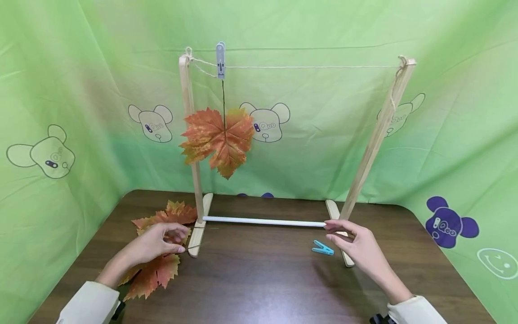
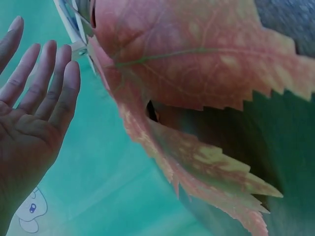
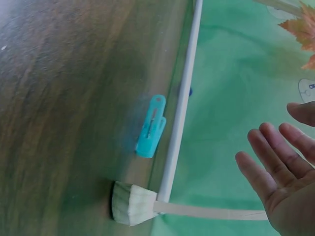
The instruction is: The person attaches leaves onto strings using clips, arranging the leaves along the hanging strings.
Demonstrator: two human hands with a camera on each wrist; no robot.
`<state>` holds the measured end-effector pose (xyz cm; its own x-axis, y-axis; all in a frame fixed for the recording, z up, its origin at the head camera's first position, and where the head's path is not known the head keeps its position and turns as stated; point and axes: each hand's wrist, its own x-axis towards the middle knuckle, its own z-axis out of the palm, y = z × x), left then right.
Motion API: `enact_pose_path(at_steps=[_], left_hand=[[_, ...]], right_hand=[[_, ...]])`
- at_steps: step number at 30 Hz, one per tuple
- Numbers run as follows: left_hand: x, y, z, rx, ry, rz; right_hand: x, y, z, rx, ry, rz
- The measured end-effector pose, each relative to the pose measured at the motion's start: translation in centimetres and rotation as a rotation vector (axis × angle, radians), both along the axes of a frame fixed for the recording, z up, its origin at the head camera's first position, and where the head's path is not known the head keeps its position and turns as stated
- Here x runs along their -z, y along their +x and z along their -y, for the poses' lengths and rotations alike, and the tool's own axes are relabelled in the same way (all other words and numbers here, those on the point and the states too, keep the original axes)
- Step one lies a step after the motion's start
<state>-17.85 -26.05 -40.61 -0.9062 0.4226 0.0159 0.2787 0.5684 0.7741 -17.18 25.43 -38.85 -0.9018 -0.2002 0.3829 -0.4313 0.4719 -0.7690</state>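
My left hand (image 1: 155, 243) hovers over orange maple leaves (image 1: 158, 274) lying on the table's left side. Nothing is between its loosely spread fingers (image 2: 37, 91), and the leaves partly hide behind it. Near the frame's right foot my right hand (image 1: 358, 243) is held in the air, with nothing in its relaxed fingers (image 3: 268, 162). Beside it lies a blue clothespin (image 1: 323, 248) on the tabletop. A grey clothespin (image 1: 220, 60) sits on the string (image 1: 307, 67) near its left end. From that clothespin another maple leaf (image 1: 222, 141) hangs by its stem.
Two wooden posts, left (image 1: 188, 94) and right (image 1: 378, 135), carry the string. A white crossbar (image 1: 263, 221) joins them low down, above the brown table (image 1: 259, 279). Flat wooden feet (image 1: 197, 240) support the posts. Green printed cloth (image 1: 315, 27) surrounds the table's back and sides.
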Motion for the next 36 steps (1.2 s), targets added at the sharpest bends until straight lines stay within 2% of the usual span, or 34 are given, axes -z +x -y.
enact_pose_path(at_steps=[5,10,18,26,31,36], left_hand=[[0.6,-0.3,0.0,0.025,-0.011,0.031],[1.1,-0.6,0.0,0.049,-0.003,0.057],[1.5,-0.8,-0.1,0.068,-0.013,0.05],[1.6,-0.9,-0.4,0.089,-0.02,0.054],[1.7,-1.1,-0.5,0.097,-0.016,0.049],[1.9,-1.3,-0.7,0.107,-0.021,0.056]], right_hand=[[0.6,-0.1,-0.2,-0.019,-0.024,0.006],[1.1,-0.3,-0.1,-0.013,-0.016,0.049],[2.0,-0.5,0.1,-0.014,0.006,0.064],[2.4,-1.2,-0.1,0.022,0.105,0.047],[2.7,-1.5,-0.2,0.038,0.178,0.088],[3.0,-1.5,-0.1,0.029,0.183,0.12]])
